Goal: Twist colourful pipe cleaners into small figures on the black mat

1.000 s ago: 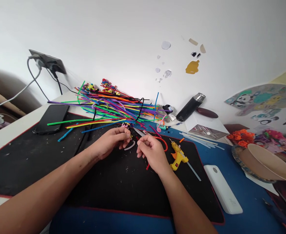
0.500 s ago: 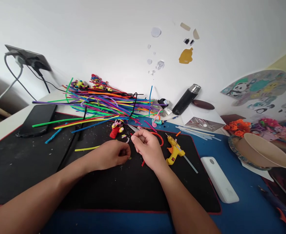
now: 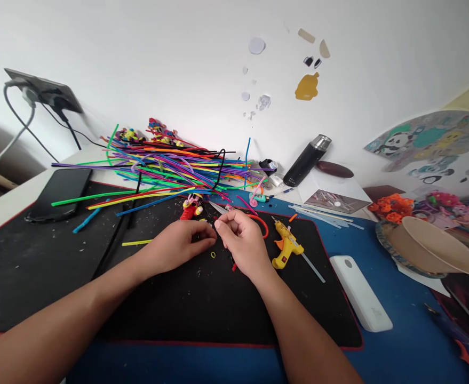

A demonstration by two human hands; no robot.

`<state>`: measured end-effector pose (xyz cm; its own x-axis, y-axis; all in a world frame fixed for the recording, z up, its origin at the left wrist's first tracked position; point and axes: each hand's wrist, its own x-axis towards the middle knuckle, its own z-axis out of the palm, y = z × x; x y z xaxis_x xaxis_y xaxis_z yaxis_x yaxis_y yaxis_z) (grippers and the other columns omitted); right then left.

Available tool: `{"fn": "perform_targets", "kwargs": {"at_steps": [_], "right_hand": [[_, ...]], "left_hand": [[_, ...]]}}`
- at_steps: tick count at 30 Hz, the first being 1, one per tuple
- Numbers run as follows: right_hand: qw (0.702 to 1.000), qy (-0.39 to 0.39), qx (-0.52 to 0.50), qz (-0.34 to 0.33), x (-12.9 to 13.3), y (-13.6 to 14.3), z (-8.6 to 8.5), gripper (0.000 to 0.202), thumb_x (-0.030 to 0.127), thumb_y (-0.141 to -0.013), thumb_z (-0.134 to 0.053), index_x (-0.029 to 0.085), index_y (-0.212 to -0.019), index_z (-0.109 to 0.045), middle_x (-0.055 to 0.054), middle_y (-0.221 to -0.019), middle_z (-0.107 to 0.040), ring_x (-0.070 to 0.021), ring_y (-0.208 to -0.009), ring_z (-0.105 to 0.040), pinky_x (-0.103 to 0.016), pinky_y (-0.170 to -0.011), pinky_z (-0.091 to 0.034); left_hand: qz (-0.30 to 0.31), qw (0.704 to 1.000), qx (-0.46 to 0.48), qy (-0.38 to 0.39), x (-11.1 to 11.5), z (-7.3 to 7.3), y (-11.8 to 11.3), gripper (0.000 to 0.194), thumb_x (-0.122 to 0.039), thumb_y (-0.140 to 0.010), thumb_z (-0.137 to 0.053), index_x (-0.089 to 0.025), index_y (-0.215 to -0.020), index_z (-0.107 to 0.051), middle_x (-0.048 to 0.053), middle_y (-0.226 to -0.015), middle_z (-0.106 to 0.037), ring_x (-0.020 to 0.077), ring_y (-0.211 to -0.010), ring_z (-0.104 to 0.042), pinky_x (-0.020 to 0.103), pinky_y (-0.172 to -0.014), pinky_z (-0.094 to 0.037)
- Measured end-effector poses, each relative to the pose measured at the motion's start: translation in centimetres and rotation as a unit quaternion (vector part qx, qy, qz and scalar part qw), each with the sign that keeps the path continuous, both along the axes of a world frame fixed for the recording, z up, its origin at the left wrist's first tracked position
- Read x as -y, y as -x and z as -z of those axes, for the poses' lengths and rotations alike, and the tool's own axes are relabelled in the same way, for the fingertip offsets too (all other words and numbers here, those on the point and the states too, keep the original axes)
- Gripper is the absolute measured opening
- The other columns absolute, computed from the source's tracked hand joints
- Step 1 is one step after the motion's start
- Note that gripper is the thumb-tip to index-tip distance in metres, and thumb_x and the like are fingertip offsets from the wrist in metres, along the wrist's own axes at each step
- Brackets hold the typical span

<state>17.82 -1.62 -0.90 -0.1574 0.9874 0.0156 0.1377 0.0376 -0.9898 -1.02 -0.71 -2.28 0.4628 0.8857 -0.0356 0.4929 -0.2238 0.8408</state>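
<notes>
My left hand (image 3: 180, 242) hovers over the black mat (image 3: 186, 309), its thumb and fingertips curved together close to the fingertips of my right hand. My right hand (image 3: 244, 242) is closed in a pinch; whatever lies between its fingers is too small or hidden to name. A small yellow ring (image 3: 213, 255) lies on the mat just below the hands. Behind my left hand is a small pipe-cleaner figure (image 3: 190, 208) with a red coiled body, partly covered. A pointed metal blade (image 3: 217, 208) shows behind my right hand, the rest of it hidden.
Many coloured pipe cleaners (image 3: 170, 165) are heaped at the back. A yellow glue gun (image 3: 286, 242) lies right of my hands, beside a white power bank (image 3: 361, 293). Farther out are a phone (image 3: 60, 194), a black flask (image 3: 306, 160) and a beige bowl (image 3: 434, 245).
My left hand has moved up toward my right fingertips, uncovering the small yellow ring and covering more of the red figure. My right hand has barely moved.
</notes>
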Motion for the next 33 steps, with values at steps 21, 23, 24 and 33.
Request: {"fn": "perform_targets", "kwargs": {"at_steps": [21, 23, 24, 33], "right_hand": [[0.995, 0.036, -0.089, -0.025, 0.07, 0.11, -0.01, 0.029, 0.049, -0.09, -0.07, 0.021, -0.093, -0.066, 0.006, -0.055, -0.055, -0.0101, -0.044, -0.044, -0.024, -0.045, -0.035], [0.994, 0.041, -0.101, -0.024, 0.01, 0.07, 0.13, 0.029, 0.05, -0.09, -0.071, 0.021, -0.092, -0.067, 0.006, -0.055, -0.056, -0.0101, -0.044, -0.044, -0.024, -0.044, -0.034], [0.993, 0.042, -0.106, -0.024, -0.02, 0.06, 0.2, 0.029, 0.05, -0.09, -0.072, 0.021, -0.092, -0.067, 0.006, -0.055, -0.056, -0.01, -0.044, -0.044, -0.024, -0.044, -0.034], [0.989, 0.07, -0.122, -0.035, -0.13, 0.07, 0.4, 0.03, 0.049, -0.089, -0.073, 0.02, -0.089, -0.065, 0.007, -0.052, -0.053, -0.0093, -0.043, -0.043, -0.023, -0.044, -0.032]], "left_hand": [[-0.105, 0.944, 0.275, 0.146, -0.08, -0.57, 0.13, 0.039, -0.055, -0.085, -0.078, -0.018, -0.089, -0.067, -0.003, -0.069, -0.055, 0.0094, -0.055, -0.045, 0.021, -0.048, -0.03], [-0.103, 0.945, 0.272, 0.151, -0.16, -0.38, 0.18, 0.039, -0.055, -0.084, -0.079, -0.018, -0.089, -0.067, -0.003, -0.068, -0.055, 0.0094, -0.054, -0.045, 0.02, -0.047, -0.03], [-0.101, 0.946, 0.27, 0.151, -0.17, -0.34, 0.19, 0.039, -0.055, -0.084, -0.079, -0.018, -0.089, -0.067, -0.003, -0.068, -0.054, 0.0094, -0.054, -0.045, 0.02, -0.047, -0.03], [-0.089, 0.951, 0.257, 0.148, -0.1, -0.75, 0.13, 0.042, -0.057, -0.083, -0.08, -0.017, -0.085, -0.069, -0.003, -0.07, -0.056, 0.0088, -0.054, -0.045, 0.02, -0.048, -0.032]]}}
